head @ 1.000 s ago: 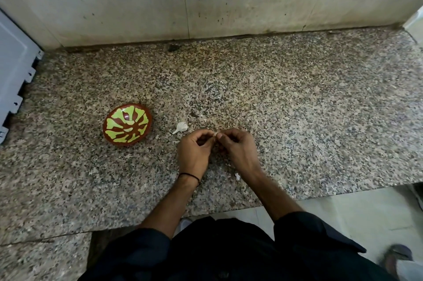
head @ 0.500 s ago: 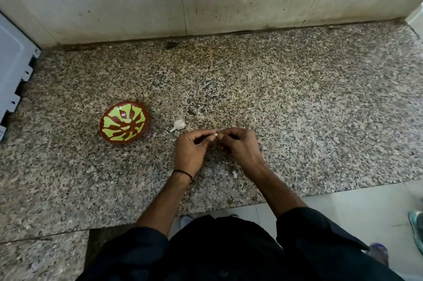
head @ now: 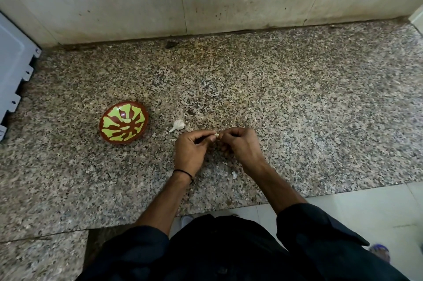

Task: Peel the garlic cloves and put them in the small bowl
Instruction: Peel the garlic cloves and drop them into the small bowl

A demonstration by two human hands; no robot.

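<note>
Head view. Found a garlic clove (head: 216, 135) pinched between left hand (head: 191, 151) and right hand (head: 240, 145), both with fingers curled tight, fingertips meeting on the clove just above the granite counter (head: 297, 108). Placed the clove near frame centre, a little toward six o'clock. Saw the small bowl (head: 109, 123), brown with green pattern, standing at nine o'clock from the hands, well apart from them. Could not tell whether pale bits inside were cloves. Noted a partial garlic head (head: 178, 125) lying between bowl and left hand, at eleven o'clock from it. Spotted a white peel scrap (head: 234, 174) at six o'clock, beside the right wrist. Marked a black band (head: 183, 172) round the left wrist.
</note>
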